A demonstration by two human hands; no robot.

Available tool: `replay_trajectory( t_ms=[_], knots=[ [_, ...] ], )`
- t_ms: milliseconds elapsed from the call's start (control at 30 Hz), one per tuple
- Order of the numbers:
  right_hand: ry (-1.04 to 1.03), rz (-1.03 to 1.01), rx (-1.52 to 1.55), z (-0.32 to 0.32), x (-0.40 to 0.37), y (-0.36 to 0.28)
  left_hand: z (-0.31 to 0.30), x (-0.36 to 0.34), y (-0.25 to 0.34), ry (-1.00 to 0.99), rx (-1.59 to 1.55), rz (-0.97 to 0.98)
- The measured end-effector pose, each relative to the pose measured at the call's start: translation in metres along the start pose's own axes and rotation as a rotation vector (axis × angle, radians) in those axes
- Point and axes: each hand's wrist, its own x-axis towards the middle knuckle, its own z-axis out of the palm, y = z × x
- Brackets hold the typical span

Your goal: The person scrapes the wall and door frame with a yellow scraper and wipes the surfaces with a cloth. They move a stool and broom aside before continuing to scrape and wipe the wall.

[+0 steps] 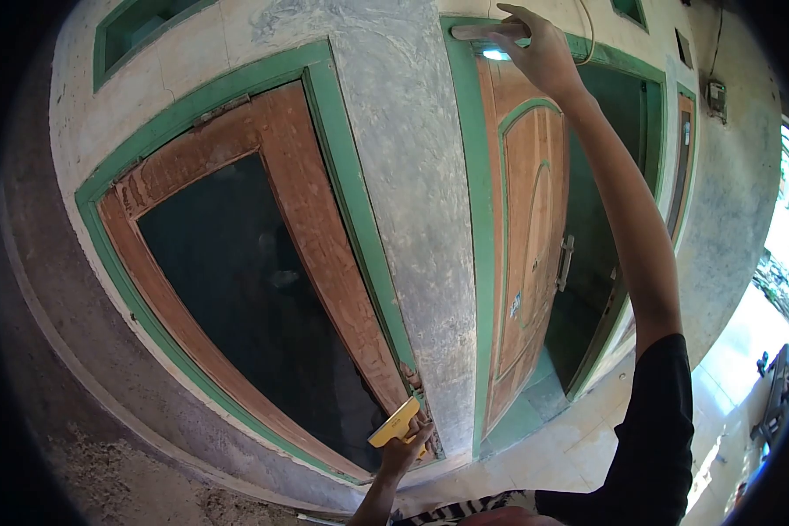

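Note:
Low in the middle, my left hand (401,449) is closed around a yellow putty spreader (396,422), its wide edge facing up and left. It is beside the lower right corner of the brown wooden window frame (311,206). My right arm is stretched high, and my right hand (539,51) grips a flat grey-brown bar-shaped tool (486,32) against the top left corner of the green door frame (470,131). The exact kind of that tool cannot be made out. A small bright light patch shows just under it.
A brown wooden door (533,219) with a metal handle (566,263) stands ajar inside its frame. Between window and door runs a patchy grey plaster wall (403,140). Pale floor tiles (535,465) lie below. An electric meter box (716,98) hangs on the right wall.

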Motion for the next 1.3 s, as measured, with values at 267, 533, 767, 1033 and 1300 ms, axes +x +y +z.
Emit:
replay_trajectory(
  t_ms=[267,533,767,1033,1300],
  knots=[
    [0.04,0.082,-0.212,-0.03,-0.016,-0.042,0.003,-0.005,0.018,-0.035,-0.028,-0.04],
    [0.169,-0.15,-0.468,-0.04,-0.036,-0.062,-0.007,0.002,0.047,-0.136,-0.233,-0.062],
    [-0.19,-0.223,0.099,-0.066,-0.145,-0.159,-0.016,0.005,0.059,-0.191,-0.259,0.095],
    [-1.122,0.672,0.869,-0.078,-0.386,-0.229,-0.013,0.005,0.036,-0.118,-0.128,0.09],
    [-1.026,1.071,1.259,-0.082,-0.482,-0.323,0.008,0.003,0.016,-0.321,-0.123,0.047]
  ],
)
